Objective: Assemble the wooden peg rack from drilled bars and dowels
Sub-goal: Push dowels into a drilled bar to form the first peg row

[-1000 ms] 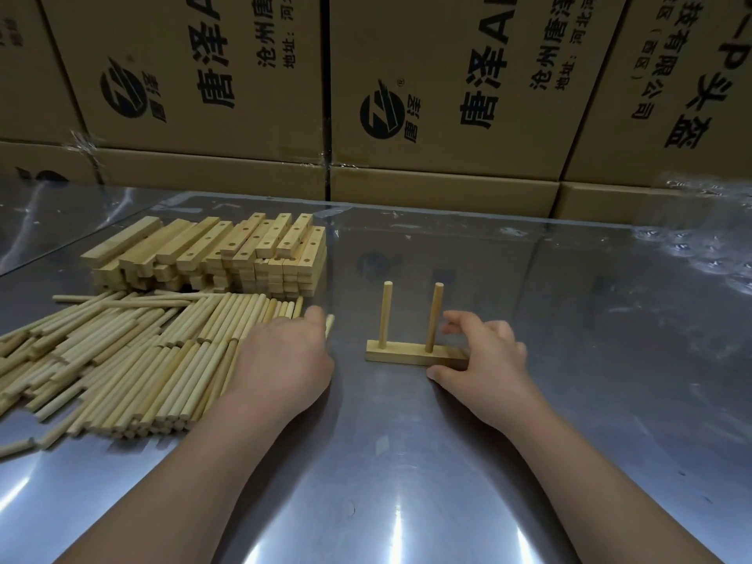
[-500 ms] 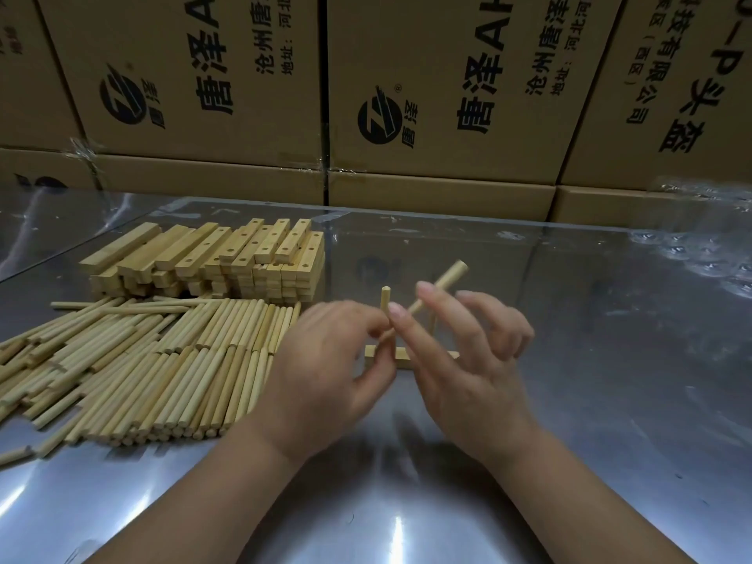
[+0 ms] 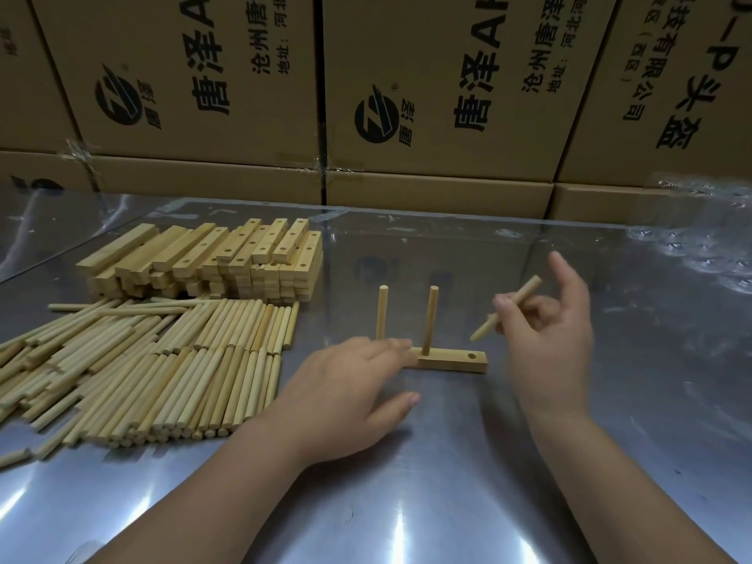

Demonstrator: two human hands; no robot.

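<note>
A drilled wooden bar [image 3: 451, 359] lies flat on the metal table [image 3: 407, 502] with two dowels [image 3: 429, 319] standing upright in it and an open hole at its right end. My left hand [image 3: 350, 394] rests its fingertips on the bar's left end, fingers fairly straight. My right hand [image 3: 547, 323] hovers to the right of the bar and pinches a loose dowel [image 3: 525, 293] held at a slant, index finger raised.
A pile of loose dowels [image 3: 138, 360] lies on the left of the table. Behind it is a stack of drilled bars [image 3: 211, 258]. Cardboard boxes [image 3: 427, 95] form a wall along the table's far edge. Crinkled clear plastic [image 3: 708, 246] sits at the far right.
The dowel passed from my left hand to my right, which moved right with it. My left hand dropped onto the bar's left end.
</note>
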